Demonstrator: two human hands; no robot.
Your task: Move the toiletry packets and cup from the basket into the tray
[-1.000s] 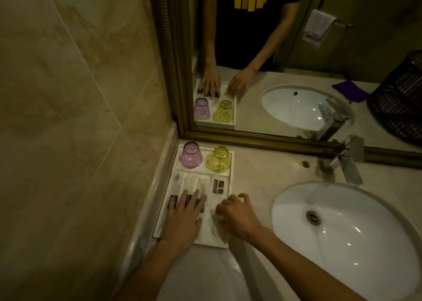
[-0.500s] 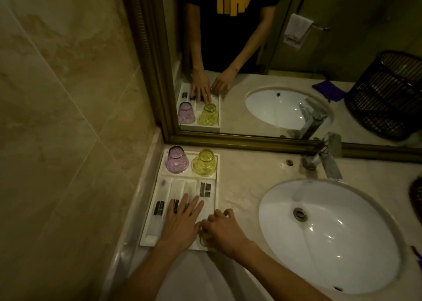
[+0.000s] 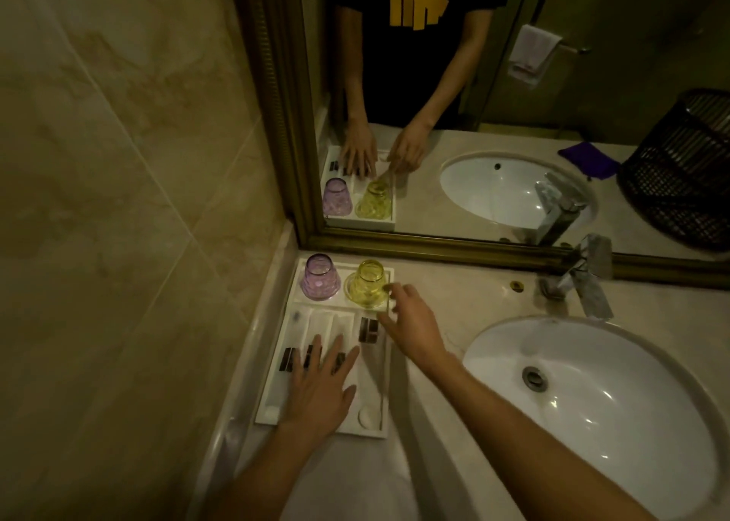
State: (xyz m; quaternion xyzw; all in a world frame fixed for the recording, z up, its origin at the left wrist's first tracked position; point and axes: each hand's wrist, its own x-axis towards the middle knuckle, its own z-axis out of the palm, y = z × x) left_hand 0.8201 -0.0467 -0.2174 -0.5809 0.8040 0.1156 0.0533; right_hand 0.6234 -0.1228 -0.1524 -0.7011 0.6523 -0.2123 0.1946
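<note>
Packets (image 3: 368,330) (flat, glossy) fill white moulded tray (image 3: 389,366).

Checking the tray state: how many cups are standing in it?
2, both upside down in the tray's far compartment by the mirror: purple cup on the left, yellow cup on the right, beside the right hand.

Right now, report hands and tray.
Left hand flat on packets in white tray. Right hand open, reaching yellow glass cup. Nothing blocking.
</note>
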